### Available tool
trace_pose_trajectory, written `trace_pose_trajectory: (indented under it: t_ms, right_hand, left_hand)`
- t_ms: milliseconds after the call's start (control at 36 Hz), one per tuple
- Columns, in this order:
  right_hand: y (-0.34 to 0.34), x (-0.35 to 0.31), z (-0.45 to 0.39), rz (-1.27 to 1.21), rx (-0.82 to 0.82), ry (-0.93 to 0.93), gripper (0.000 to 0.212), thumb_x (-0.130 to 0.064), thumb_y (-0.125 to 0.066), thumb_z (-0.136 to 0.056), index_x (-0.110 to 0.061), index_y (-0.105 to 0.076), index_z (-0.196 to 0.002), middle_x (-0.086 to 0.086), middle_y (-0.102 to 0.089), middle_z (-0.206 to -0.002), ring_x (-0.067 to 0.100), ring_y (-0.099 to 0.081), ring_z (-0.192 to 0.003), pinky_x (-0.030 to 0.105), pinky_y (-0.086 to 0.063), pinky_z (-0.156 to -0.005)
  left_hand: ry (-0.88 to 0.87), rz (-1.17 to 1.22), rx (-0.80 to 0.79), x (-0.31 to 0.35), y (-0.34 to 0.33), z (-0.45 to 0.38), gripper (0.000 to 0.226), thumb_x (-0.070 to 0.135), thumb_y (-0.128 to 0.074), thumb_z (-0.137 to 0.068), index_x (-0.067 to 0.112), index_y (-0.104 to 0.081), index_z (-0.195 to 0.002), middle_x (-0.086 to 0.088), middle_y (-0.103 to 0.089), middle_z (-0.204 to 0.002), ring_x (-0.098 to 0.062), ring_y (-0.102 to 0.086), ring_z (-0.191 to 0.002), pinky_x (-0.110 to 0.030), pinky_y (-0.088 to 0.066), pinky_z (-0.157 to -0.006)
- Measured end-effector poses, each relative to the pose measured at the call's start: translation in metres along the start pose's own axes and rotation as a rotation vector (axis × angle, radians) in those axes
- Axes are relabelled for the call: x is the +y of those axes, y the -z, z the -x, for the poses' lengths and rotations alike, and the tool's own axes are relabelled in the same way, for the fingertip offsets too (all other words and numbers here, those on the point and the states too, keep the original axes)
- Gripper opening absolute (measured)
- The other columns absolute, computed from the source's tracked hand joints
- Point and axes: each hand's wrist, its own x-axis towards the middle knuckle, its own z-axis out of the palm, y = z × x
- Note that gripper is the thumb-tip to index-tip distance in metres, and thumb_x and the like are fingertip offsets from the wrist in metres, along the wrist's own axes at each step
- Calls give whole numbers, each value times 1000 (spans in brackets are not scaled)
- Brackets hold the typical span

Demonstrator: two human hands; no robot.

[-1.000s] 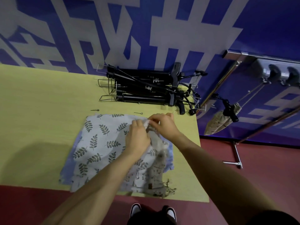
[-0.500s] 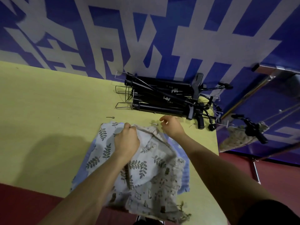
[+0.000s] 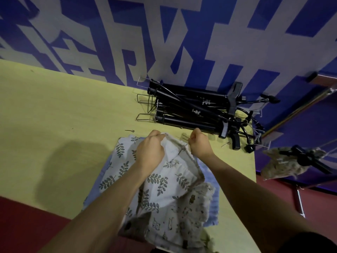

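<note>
Yellow desk (image 3: 54, 115), blue wall (image 3: 237, 33): the leaf-print garment (image 3: 160, 181) lies just before the black hanger pile (image 3: 197, 110). Left hand (image 3: 149, 150) grips its waistband (image 3: 177, 143); right hand (image 3: 199, 145) pinches a pin (image 3: 185, 138). Best hold the band taut while pinning.

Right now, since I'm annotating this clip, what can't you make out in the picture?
Head view throughout.
What the right hand pinches, if anything: its curled fingers hide it.
Fingertips of the left hand: tucked into the waistband of the leaf-print garment.
The garment's near hem: cut off by the bottom edge.
The blue cloth: mostly covered by the garment.
Number of black hangers: the pile is tangled.
</note>
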Motion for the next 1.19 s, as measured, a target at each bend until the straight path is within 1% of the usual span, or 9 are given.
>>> trace_pose_trajectory:
  t_ms: [56, 139, 250, 361, 444, 639, 889, 1083, 1194]
  right_hand:
    - [13, -1, 10, -73, 45, 9, 6, -1, -45, -95, -5, -49, -95, 6, -51, -71, 26, -46, -67, 27, -31, -50]
    - [31, -5, 25, -154, 107, 54, 19, -3, -44, -96, 2, -60, -105, 9, -56, -84, 24, -49, -72, 29, -36, -63]
    - [46, -13, 50, -294, 196, 112, 14, -12, -52, -96, -6, -63, -102, 2, -60, -87, 19, -56, -81, 33, -45, -71]
    - [50, -20, 71, -300, 112, 194, 8, -9, -60, -89, -12, -67, -88, -3, -64, -82, 13, -59, -78, 27, -48, -72]
    - [46, -24, 78, -174, 24, 245, 9, -13, -62, -86, -12, -71, -86, 1, -70, -86, 17, -61, -82, 34, -50, -74]
    - [32, -32, 80, 115, -12, 394, 16, -29, -60, -89, -29, -74, -98, -7, -54, -93, 16, -37, -92, 28, -22, -78]
    - [51, -58, 49, -40, 192, 398, 13, -17, -56, -92, -12, -64, -99, -1, -51, -94, 18, -41, -92, 33, -38, -86]
    - [73, -78, -7, 206, 87, 184, 41, -20, -55, -90, -10, -49, -130, 12, -47, -132, 33, -40, -123, 40, -32, -101]
    - [80, -76, -32, 387, 58, 158, 52, -24, -56, -91, -9, -38, -137, 14, -43, -136, 35, -40, -125, 43, -33, -102]
  left_hand:
    - [-1, 30, -17, 7, 3, 2, 55, -9, -43, -87, 14, -51, -135, -1, -52, -130, -23, -58, -105, -34, -51, -77]
    - [-2, 54, -41, 19, 8, 5, 58, -11, -42, -84, 14, -50, -136, -3, -50, -133, -23, -55, -111, -39, -51, -86]
    - [10, 40, -71, 33, 13, 14, 64, -14, -40, -82, 14, -44, -140, -2, -44, -139, -23, -52, -116, -39, -50, -89]
    - [56, -32, -124, 46, 18, 22, 70, -12, -44, -82, 14, -31, -146, -2, -31, -148, -27, -45, -127, -40, -45, -99]
    - [78, -55, -162, 55, 22, 29, 75, -8, -50, -83, 14, -21, -149, -1, -17, -156, -28, -36, -135, -41, -40, -104]
    - [68, -52, -124, 55, 25, 34, 84, 7, -65, -84, 18, -15, -150, 3, -11, -157, -27, -32, -135, -39, -40, -104]
    - [62, -42, 103, 51, 42, 16, 62, 5, -50, -88, 11, -28, -145, -2, -28, -148, -27, -43, -124, -41, -49, -88]
    - [66, -185, 177, 55, 60, -21, 48, 3, -46, -89, 10, -40, -136, -6, -40, -137, -28, -55, -108, -36, -44, -73]
    - [33, -256, 140, 50, 65, -44, 44, 2, -44, -89, 10, -45, -132, -7, -43, -133, -30, -58, -101, -33, -37, -69]
